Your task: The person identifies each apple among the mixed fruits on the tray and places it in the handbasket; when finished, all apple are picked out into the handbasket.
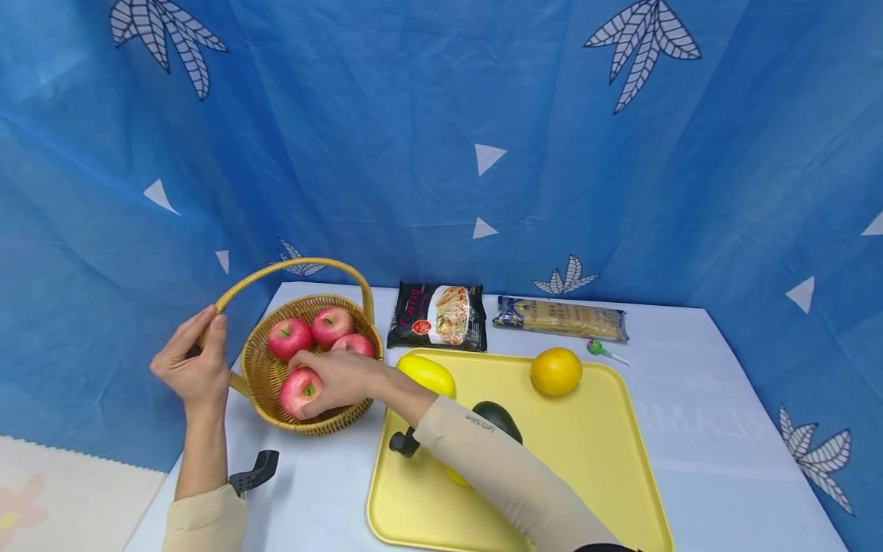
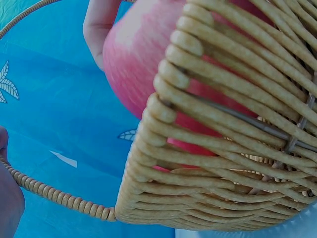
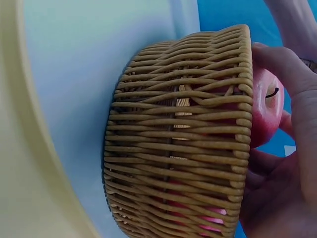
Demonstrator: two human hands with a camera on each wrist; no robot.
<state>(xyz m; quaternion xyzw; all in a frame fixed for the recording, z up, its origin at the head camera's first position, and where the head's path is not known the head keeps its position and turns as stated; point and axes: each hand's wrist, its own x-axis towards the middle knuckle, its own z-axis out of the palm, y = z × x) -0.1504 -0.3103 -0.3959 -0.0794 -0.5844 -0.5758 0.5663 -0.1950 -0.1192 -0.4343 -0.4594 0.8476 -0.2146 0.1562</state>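
Observation:
A wicker basket (image 1: 324,431) stands at the table's left with its handle raised. My left hand (image 1: 196,356) pinches that handle (image 1: 251,281) on its left side. My right hand (image 1: 343,379) reaches over the basket and grips a red apple (image 1: 298,389) at the basket's front. Behind it lie further apples: one at the left (image 1: 290,338), one at the back (image 1: 332,325) and one at the right (image 1: 353,345), partly covered by the right hand. In the right wrist view the gripped apple (image 3: 265,111) sits at the basket's rim, with fingers and thumb around it.
Right of the basket lies a yellow tray (image 1: 586,460) holding a yellow fruit (image 1: 426,373), an orange (image 1: 556,371) and a dark green avocado-like item (image 1: 500,418). Behind are a black curry noodle packet (image 1: 438,316), a pasta packet (image 1: 562,318) and a lollipop (image 1: 596,347). A blue curtain (image 1: 414,153) hangs behind.

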